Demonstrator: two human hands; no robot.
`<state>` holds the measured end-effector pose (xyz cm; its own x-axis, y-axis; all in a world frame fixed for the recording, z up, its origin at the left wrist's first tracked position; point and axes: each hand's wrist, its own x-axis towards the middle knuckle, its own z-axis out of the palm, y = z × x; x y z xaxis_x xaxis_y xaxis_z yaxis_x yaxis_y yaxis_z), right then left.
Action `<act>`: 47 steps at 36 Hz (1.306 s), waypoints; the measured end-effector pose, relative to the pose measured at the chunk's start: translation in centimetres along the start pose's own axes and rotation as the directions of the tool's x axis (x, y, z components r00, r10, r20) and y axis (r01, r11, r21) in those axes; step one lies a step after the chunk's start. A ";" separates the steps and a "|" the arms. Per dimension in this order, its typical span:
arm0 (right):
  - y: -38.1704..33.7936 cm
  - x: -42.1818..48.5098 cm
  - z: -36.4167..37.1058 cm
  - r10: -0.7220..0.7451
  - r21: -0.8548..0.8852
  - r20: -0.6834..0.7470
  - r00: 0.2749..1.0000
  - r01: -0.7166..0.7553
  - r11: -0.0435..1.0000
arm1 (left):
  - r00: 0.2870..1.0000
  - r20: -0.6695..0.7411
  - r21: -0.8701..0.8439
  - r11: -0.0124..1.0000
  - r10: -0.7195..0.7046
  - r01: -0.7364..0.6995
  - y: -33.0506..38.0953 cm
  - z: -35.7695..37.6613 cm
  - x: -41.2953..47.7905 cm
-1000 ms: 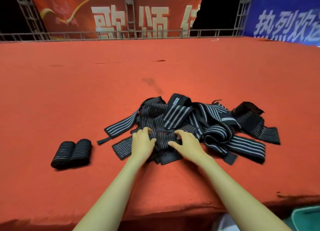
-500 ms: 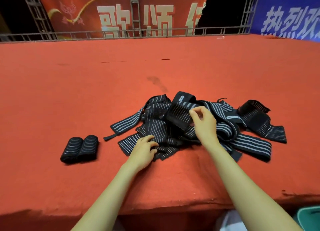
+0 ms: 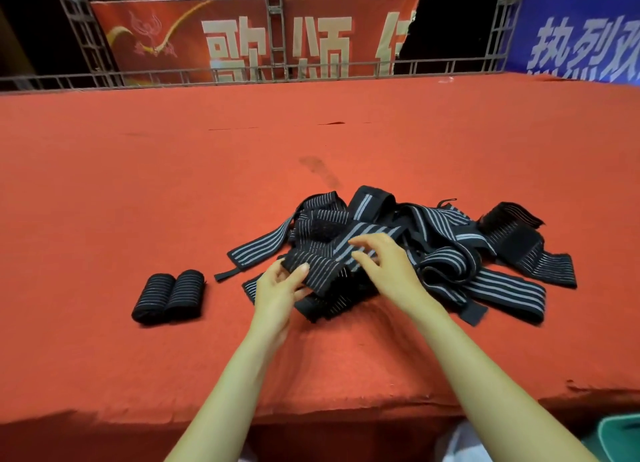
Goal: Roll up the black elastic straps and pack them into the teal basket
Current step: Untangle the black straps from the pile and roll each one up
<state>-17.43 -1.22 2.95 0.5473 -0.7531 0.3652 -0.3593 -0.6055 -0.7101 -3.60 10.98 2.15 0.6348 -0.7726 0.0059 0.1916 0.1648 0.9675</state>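
Red-carpeted platform [image 3: 173, 184], broad and flat, backed by a metal truss rail [image 3: 273, 29], a red banner [image 3: 242, 39] and a blue banner [image 3: 581, 32].

1. Pile of black elastic straps [image 3: 450, 240]: grey-striped, loose, overlapping. Serves as landmark for all entries below.
2. Rolled straps [image 3: 169, 297]: two, side by side and touching, well to the left of the pile.
3. Teal basket [image 3: 620, 437]: below and right of the pile, past the platform's front edge.
4. Left hand [image 3: 280, 288]: at the pile's front-left edge, thumb on top and fingers beneath one strap end [image 3: 318, 271], pinching it.
5. Right hand [image 3: 388, 264]: over the pile's front middle, fingers spread and slack, gripping nothing.

Step in hand, as judged: drawing one strap free for rolling. To do it well, the slack hand should hold down the neighbouring straps while the pinched end is pulled out toward the pile's left. The strap should then be laid flat before winding, started tight and with its edges kept square. Likely snag: hook-and-loop patches catching other straps.

Not legible: how many straps the pile holds, and where the pinched strap runs beneath the others. It is also unclear whether the right fingertips touch fabric. Only a corner of the basket shows, so its contents are unknown.
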 end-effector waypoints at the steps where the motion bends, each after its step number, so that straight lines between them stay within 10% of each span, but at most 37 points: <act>1: 0.7 0.4 0.0 -0.042 -0.139 0.038 0.998 0.047 0.989 | 1.000 -0.015 0.010 1.000 0.003 -0.003 0.0 -0.4 0.0; 5: 2.6 1.7 0.8 -0.025 -0.512 0.254 0.967 0.157 0.844 | 0.999 -0.038 0.024 0.999 -0.022 0.023 0.2 -1.9 -0.4; 12: 2.8 3.9 1.4 -0.090 -0.464 0.179 0.980 0.164 0.871 | 0.994 -0.104 0.155 0.987 -0.016 0.032 -0.1 -3.5 0.1; 30: 4.7 5.5 -1.4 0.482 -0.192 -0.213 0.850 -0.520 0.832 | 0.970 -0.236 0.518 0.853 0.063 0.071 -2.8 -5.6 0.5; 35: 3.7 4.5 -1.0 0.324 -0.098 -0.332 0.886 -0.374 0.922 | 0.988 -0.131 0.445 0.896 0.075 -0.009 -2.7 -4.9 -0.6; 41: 2.2 2.7 0.4 0.106 -0.602 -0.216 0.971 -0.218 0.768 | 0.983 0.093 0.324 0.929 0.157 -0.179 -0.5 -3.4 -1.5; 44: 0.8 2.3 0.8 -0.138 -0.502 -0.152 0.979 0.044 0.864 | 0.962 0.223 0.307 0.926 0.157 -0.222 1.1 -3.2 -1.9; 47: -1.3 2.0 0.4 -0.320 -0.146 0.206 0.925 0.353 0.924 | 0.914 0.374 0.350 0.888 0.158 -0.297 2.7 -3.2 -2.0</act>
<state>-15.59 -1.87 4.36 0.7768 -0.4494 0.4413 -0.2494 -0.8628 -0.4397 -1.99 14.95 3.93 0.3301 -0.9095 0.2525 -0.2803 0.1610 0.9463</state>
